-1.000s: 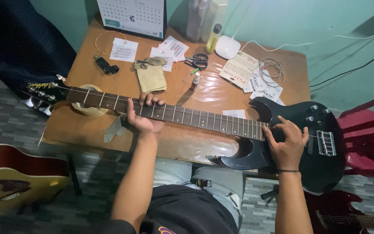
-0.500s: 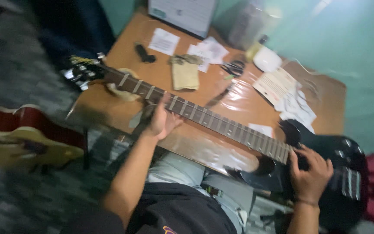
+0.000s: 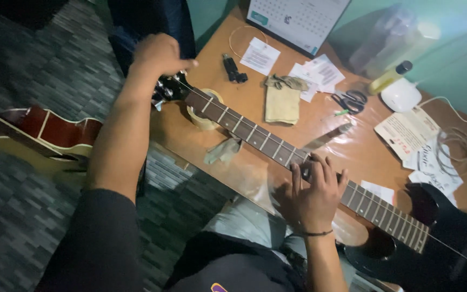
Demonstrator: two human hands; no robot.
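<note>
Guitar (image 3: 255, 132) lies diagonally across the wooden table (image 3: 228, 162), black body at 4 o'clock in frame, headstock (image 3: 167, 89) overhanging the table's left edge at about 11 o'clock. Neck is dark wood with pale metal frets, strings taut along it.

Left hand (image 3: 158, 54) is at the headstock, fingers curled, thumb sticking out toward 3 o'clock; whether it actually pinches a tuning peg I cannot tell, the knuckles hide it. Right hand (image 3: 312, 192) presses flat-fingered on the strings mid-neck, fingers spread and bent over the fretboard, not clenched around it. Thin dark band on that wrist.

Tape roll (image 3: 204, 111) sits under the neck just beside the headstock, touching or nearly so. Crumpled rag (image 3: 222, 151) at the near table edge, 7 o'clock of the neck's middle. Folded tan cloth (image 3: 282, 100) at 12 o'clock of the neck, open tabletop between them. Scissors (image 3: 349, 100), glossy white round device (image 3: 401, 94) and loose paper sheets (image 3: 406, 132) farther back, toward 1–2 o'clock, well apart from both hands. Desk calendar (image 3: 298, 19) stands at the far edge.

Off the table at 9 o'clock: red-and-cream acoustic guitar (image 3: 44, 135) on the grey patterned floor (image 3: 17, 216), near the left forearm.
</note>
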